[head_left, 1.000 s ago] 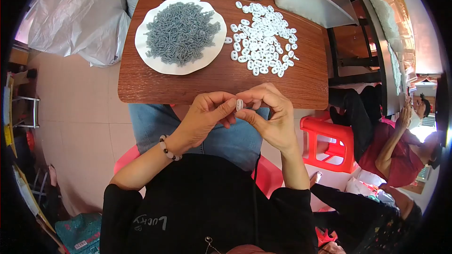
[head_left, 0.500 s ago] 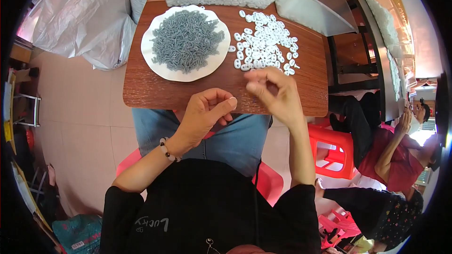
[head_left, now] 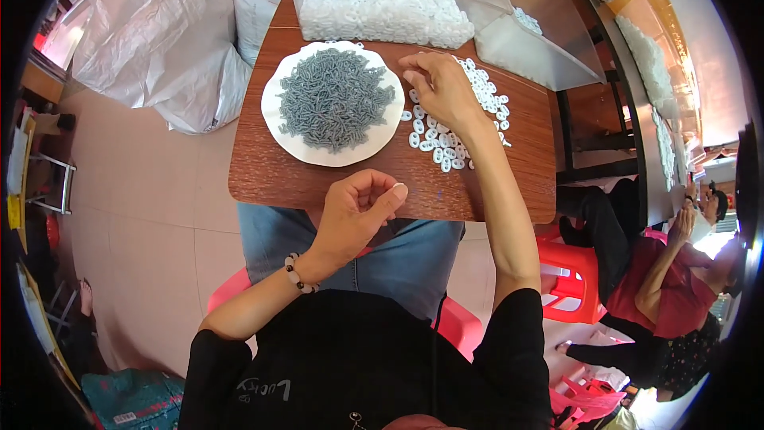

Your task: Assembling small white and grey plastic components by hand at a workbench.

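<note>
My left hand (head_left: 360,211) is closed in a pinch at the table's near edge, in front of a plate. What it pinches, if anything, is too small or hidden to make out. My right hand (head_left: 440,91) reaches over the far left part of a loose pile of small white oval two-holed plastic pieces (head_left: 447,155), its thumb and forefinger a little apart and nothing visible between them. Left of it stands the white wavy-rimmed plate (head_left: 274,123), heaped with small grey spring-like pieces (head_left: 334,99).
The brown wooden table (head_left: 255,179) carries a clear bin (head_left: 382,12) full of white pieces at its far edge. A second clear bin (head_left: 529,52) stands beside it. White sacks (head_left: 159,40) lie at left. A red stool (head_left: 573,279) and a seated person (head_left: 664,275) are at right.
My right hand has moved away from me and left, from the near edge of the white pile to its far left side. My left hand stays pinched. The view has shifted slightly.
</note>
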The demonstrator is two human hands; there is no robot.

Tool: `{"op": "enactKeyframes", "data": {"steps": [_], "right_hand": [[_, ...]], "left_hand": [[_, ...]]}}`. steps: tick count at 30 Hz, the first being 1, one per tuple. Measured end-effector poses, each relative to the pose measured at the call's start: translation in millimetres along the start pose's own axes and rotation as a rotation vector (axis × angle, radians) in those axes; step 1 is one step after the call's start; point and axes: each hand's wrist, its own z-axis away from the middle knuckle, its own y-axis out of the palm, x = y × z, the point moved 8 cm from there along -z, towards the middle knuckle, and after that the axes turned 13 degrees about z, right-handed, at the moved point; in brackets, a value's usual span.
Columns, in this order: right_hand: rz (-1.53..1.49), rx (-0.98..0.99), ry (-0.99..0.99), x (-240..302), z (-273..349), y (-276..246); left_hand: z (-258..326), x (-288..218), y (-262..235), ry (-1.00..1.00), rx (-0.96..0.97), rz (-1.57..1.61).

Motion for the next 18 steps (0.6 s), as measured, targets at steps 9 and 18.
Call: {"op": "enactKeyframes", "data": {"steps": [9,18], "right_hand": [[0.231,0.061,0.11,-42,34,-27],[0.227,0.084,-0.026,-48,86,-46]], "left_hand": [[0,14,-3,-0.071,0.008,-0.028],[-2,19,-3,-0.093,-0.007,-0.046]]}}
